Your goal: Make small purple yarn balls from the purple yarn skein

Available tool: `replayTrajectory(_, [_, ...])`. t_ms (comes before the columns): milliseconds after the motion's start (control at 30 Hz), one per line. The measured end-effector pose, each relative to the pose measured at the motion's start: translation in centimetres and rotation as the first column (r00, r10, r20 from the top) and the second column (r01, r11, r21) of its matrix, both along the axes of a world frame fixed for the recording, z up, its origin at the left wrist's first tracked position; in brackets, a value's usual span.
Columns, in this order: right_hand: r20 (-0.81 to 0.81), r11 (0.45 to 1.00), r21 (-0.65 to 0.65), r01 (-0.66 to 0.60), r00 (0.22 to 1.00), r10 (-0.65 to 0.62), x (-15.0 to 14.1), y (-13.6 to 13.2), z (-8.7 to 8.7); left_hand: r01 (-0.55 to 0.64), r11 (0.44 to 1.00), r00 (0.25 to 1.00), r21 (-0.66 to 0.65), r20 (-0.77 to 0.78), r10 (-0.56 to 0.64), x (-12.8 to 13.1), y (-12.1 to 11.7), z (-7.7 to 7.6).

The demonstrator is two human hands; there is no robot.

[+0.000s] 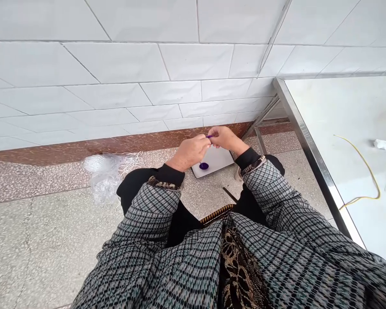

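My left hand (193, 151) and my right hand (223, 138) meet in front of me, fingers pinched together. Between the fingertips shows a small purple piece (209, 136); it looks thin, but its kind is too small to make out. Both hands are closed on it. Below them a white board with a dark edge (217, 163) lies on the floor. On the board rests a dark purple round thing (204, 166), flat as seen from here. The left hand covers part of the board.
Left of my knees, clear plastic bags (106, 171) and white cord (130, 163) lie on the speckled floor (61, 231). A metal-framed table (309, 141) stands on the right, with a yellow cord (368, 167) on it. A white tiled wall (106, 96) rises ahead.
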State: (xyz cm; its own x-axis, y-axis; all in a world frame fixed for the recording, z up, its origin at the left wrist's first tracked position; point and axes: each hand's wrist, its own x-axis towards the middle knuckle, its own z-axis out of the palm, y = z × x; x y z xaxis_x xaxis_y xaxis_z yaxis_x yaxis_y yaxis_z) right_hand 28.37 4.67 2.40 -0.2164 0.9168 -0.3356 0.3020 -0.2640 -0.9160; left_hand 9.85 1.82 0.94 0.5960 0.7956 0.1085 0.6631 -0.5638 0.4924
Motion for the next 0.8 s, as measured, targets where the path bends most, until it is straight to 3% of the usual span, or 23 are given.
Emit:
replayTrajectory(100, [0.004, 0.962, -0.081, -0.261, 0.965, 0.262, 0.7, -0.6, 0.1, -0.110, 0.993, 0.994, 0.031, -0.001, 0.110, -0.9, 1.2, 0.2])
replayTrajectory(200, [-0.235, 0.937, -0.102, -0.334, 0.923, 0.303, 1.7, -1.0, 0.3, -0.139, 0.990, 0.990, 0.011, 0.028, 0.139, -1.3, 2.1, -0.1])
replayTrajectory(300, [-0.432, 0.978, -0.116, -0.173, 0.895, 0.108, 2.4, -1.0, 0.4, -0.111, 0.993, 0.993, -0.039, 0.028, 0.112, -0.8, 2.3, -0.8])
replayTrajectory(400, [-0.517, 0.989, -0.142, 0.033, 0.849, -0.103, 2.6, -0.7, 0.4, 0.040, 0.995, 0.999, -0.093, 0.010, -0.040, 0.2, 1.9, -1.4])
replayTrajectory(467, [-0.480, 0.982, -0.134, 0.135, 0.858, -0.184, 2.3, -0.5, 0.2, 0.165, 0.981, 0.986, -0.097, 0.001, -0.166, 0.8, 1.5, -1.5])
replayTrajectory(533, [-0.347, 0.980, -0.105, 0.169, 0.917, -0.196, 2.0, -0.6, 0.0, 0.224, 0.972, 0.974, -0.070, 0.007, -0.224, 1.0, 1.2, -1.3])
replayTrajectory(600, [-0.161, 0.990, -0.093, 0.106, 0.980, -0.120, 1.6, -1.0, -0.2, 0.181, 0.983, 0.983, -0.020, 0.030, -0.180, 0.7, 1.1, -1.0])
replayTrajectory(667, [-0.075, 0.990, -0.134, -0.030, 0.997, 0.020, 1.4, -1.6, -0.4, 0.075, 0.997, 0.996, 0.022, 0.051, -0.076, 0.2, 1.2, -0.6])
replayTrajectory(733, [-0.155, 0.972, -0.181, -0.147, 0.981, 0.119, 1.6, -2.3, -0.6, -0.010, 0.999, 0.999, 0.032, 0.044, 0.009, -0.3, 1.5, -0.5])
replayTrajectory(800, [-0.307, 0.960, -0.201, -0.197, 0.943, 0.129, 1.9, -2.8, -0.6, -0.052, 0.998, 0.998, 0.021, 0.026, 0.051, -0.6, 1.8, -0.6])
